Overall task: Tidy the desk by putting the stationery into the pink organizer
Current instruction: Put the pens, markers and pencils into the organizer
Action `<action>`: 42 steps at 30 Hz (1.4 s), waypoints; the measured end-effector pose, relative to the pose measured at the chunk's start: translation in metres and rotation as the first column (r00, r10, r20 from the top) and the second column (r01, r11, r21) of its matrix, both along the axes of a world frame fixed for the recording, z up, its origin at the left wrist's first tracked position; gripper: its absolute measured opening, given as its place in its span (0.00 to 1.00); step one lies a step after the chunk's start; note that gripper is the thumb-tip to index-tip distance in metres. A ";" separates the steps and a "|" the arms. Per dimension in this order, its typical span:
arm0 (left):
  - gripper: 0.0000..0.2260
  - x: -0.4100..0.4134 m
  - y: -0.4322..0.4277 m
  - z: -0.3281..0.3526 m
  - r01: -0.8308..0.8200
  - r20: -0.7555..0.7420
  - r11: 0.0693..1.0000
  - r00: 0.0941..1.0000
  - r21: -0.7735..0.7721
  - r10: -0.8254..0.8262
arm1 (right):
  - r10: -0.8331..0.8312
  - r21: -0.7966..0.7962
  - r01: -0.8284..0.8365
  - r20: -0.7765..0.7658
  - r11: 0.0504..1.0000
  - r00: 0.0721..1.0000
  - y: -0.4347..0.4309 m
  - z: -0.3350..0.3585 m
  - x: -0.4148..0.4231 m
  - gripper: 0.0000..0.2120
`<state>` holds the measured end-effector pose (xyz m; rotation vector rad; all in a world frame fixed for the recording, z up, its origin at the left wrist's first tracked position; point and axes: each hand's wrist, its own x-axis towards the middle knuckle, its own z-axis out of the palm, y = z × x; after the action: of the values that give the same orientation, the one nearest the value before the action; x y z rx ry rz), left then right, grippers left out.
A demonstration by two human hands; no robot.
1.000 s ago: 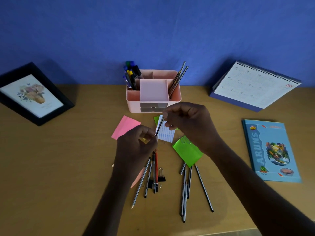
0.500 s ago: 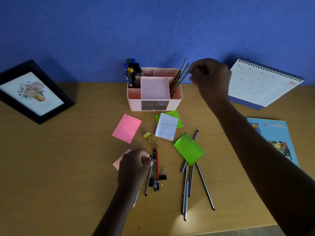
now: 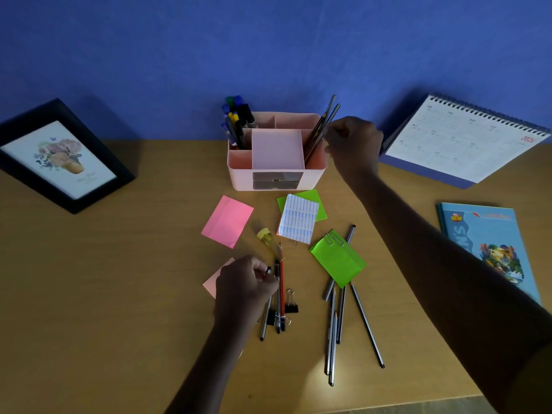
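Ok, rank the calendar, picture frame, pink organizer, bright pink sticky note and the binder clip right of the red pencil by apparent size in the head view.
1. calendar and picture frame, too alike to separate
2. pink organizer
3. bright pink sticky note
4. binder clip

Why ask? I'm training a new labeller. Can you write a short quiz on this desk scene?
1. True or false: the left hand lies flat, holding nothing.
2. Which compartment of the pink organizer holds the dark pencils? A left, B middle, C right.
3. Fill in: the paper clips lie on a ___ sticky note.

Key: 1 false, it grips a pencil; 2 C; 3 green.
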<state>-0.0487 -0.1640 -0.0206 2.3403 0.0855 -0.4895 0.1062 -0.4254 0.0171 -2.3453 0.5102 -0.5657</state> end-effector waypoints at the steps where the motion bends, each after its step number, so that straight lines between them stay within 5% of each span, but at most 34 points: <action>1: 0.08 0.001 0.001 0.003 -0.003 0.004 1.000 1.000 -0.025 0.003 | 0.007 -0.002 -0.007 0.002 1.000 1.000 0.001 0.001 0.000 0.09; 10: 0.07 0.022 0.005 0.041 -0.125 0.022 0.904 0.989 -0.409 0.146 | -0.008 0.040 0.007 0.027 0.999 1.000 0.000 0.003 -0.029 0.08; 13: 0.09 0.031 0.001 0.048 -0.179 -0.022 0.827 0.980 -0.533 0.197 | 0.082 0.194 -0.085 0.025 0.977 0.996 0.019 0.015 -0.067 0.05; 20: 0.11 0.046 -0.003 0.055 -0.488 -0.381 0.349 0.862 -0.800 0.334 | 0.463 0.709 -0.234 -0.146 0.665 0.874 0.068 0.036 -0.172 0.05; 23: 0.12 0.046 -0.002 0.050 -0.521 -0.442 0.182 0.828 -0.834 0.345 | 0.295 0.846 -0.124 -0.040 0.518 0.955 0.068 0.042 -0.187 0.09; 27: 0.09 0.038 -0.009 0.050 -0.514 -0.455 0.118 0.828 -0.850 0.326 | 0.084 0.876 -0.139 0.113 0.463 0.990 0.061 0.048 -0.178 0.09; 35: 0.11 0.027 -0.020 0.045 -0.483 -0.405 0.266 0.864 -0.834 0.298 | 0.073 0.753 -0.269 0.283 0.600 0.956 0.047 0.079 -0.131 0.05; 38: 0.10 0.024 -0.013 0.032 -0.394 -0.272 0.520 0.916 -0.758 0.296 | 0.059 0.670 -0.266 0.315 0.693 0.947 0.033 0.091 -0.107 0.06; 40: 0.09 0.019 -0.005 0.017 -0.250 -0.093 0.789 0.966 -0.561 0.240 | 0.019 0.608 -0.223 0.323 0.762 0.946 0.020 0.095 -0.088 0.06; 42: 0.08 0.011 0.003 0.004 -0.103 0.054 0.949 0.991 -0.298 0.124 | -0.013 0.528 -0.168 0.322 0.833 0.947 0.007 0.092 -0.069 0.07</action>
<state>-0.0378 -0.1609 -0.0165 2.0447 0.1051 -0.3352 0.0374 -0.4183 0.1095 -1.6766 0.3627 -0.6387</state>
